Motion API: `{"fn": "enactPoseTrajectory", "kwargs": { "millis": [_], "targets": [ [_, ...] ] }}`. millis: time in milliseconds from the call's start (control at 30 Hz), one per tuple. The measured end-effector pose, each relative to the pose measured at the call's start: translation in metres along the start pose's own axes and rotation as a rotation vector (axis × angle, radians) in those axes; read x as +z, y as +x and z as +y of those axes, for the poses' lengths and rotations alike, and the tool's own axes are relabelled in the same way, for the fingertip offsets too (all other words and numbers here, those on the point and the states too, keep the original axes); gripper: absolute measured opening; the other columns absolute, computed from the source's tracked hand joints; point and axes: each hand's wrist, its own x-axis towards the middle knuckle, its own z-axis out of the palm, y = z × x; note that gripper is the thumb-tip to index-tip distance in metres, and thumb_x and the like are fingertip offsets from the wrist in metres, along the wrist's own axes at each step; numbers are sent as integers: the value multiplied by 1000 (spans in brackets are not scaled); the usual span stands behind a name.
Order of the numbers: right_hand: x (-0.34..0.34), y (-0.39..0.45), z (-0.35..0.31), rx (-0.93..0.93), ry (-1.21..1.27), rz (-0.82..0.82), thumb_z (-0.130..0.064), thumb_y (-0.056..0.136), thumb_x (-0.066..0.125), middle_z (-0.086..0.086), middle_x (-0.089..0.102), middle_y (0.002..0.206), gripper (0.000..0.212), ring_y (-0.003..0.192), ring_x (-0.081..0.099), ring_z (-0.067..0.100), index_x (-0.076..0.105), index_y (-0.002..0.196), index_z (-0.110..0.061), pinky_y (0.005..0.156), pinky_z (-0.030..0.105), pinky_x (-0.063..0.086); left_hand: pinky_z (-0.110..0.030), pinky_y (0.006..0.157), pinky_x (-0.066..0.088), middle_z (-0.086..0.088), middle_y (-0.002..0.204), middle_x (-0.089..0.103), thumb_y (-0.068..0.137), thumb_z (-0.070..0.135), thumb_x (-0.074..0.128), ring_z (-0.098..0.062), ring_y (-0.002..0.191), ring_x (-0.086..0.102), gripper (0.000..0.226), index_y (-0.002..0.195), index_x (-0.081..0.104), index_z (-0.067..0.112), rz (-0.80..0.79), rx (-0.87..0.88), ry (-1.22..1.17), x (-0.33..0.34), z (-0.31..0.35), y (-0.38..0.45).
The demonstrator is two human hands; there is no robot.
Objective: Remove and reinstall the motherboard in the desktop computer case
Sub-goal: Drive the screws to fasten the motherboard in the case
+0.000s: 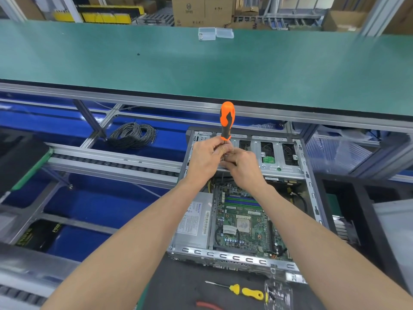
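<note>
An open desktop case (pixel 310 175) lies on its side with the green motherboard (pixel 243 222) inside, beside a grey power supply (pixel 194 222). My left hand (pixel 204 158) grips the shaft of an orange-and-black screwdriver (pixel 227 120), which stands upright with its handle up. My right hand (pixel 243 166) meets the left just below the handle and pinches at the shaft; what sits between its fingertips is hidden. Both hands hover over the drive cage (pixel 277 157) at the far end of the case.
A yellow screwdriver (pixel 232 288), a yellow-handled tool (pixel 252 293) and a clear bag of small parts (pixel 278 294) lie on the dark mat near me. A green bench (pixel 201 70) with clear plastic boxes (pixel 215 33) runs behind. A coil of cable (pixel 133 135) lies at the left.
</note>
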Motion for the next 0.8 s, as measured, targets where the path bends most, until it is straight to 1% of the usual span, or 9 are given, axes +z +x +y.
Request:
{"fn": "enactPoseTrajectory", "kwargs": {
  "millis": [100, 167, 300, 533, 700, 800],
  "targets": [
    [0, -1, -1, -9, 10, 1, -5, 88, 71, 14, 72, 97, 10, 85, 65, 30, 78, 87, 1, 79, 35, 47, -51, 83, 57, -4, 81, 74, 92, 10, 66, -25, 80, 71, 10, 90, 75, 7, 12, 6, 0, 0, 0, -1],
    [0, 0, -1, -5, 15, 3, -6, 89, 71, 13, 72, 99, 10, 87, 65, 30, 78, 88, 1, 81, 36, 48, -51, 82, 57, -3, 81, 74, 93, 10, 66, -24, 80, 71, 10, 90, 75, 7, 8, 9, 7, 0, -1, -1],
    [0, 1, 0, -2, 11, 1, -6, 90, 70, 13, 72, 98, 11, 87, 65, 30, 78, 87, 1, 81, 38, 48, -53, 83, 57, -8, 81, 73, 94, 10, 64, -31, 81, 70, 11, 90, 73, 6, -20, 1, 10, 0, 0, 0],
    [2, 1, 1, -3, 5, 6, -7, 89, 71, 13, 72, 99, 11, 89, 66, 32, 79, 87, 1, 82, 41, 49, -52, 82, 57, -7, 81, 73, 94, 9, 64, -29, 81, 70, 11, 89, 73, 5, -20, 2, 14, 0, 1, 0],
    [2, 0, 2, -2, 10, 20, -5, 87, 72, 13, 72, 94, 10, 84, 66, 30, 78, 83, 2, 79, 41, 49, -51, 83, 58, -5, 83, 74, 94, 10, 64, -25, 83, 71, 11, 91, 75, 6, -19, -2, 14, 0, 0, 0],
    [1, 0, 2, 3, 16, 21, -6, 86, 74, 11, 73, 97, 8, 86, 67, 29, 78, 83, 1, 81, 40, 50, -50, 82, 58, -4, 83, 75, 94, 12, 66, -24, 82, 72, 11, 93, 75, 8, -12, -5, 30, 0, -1, 0]
  ]
}}
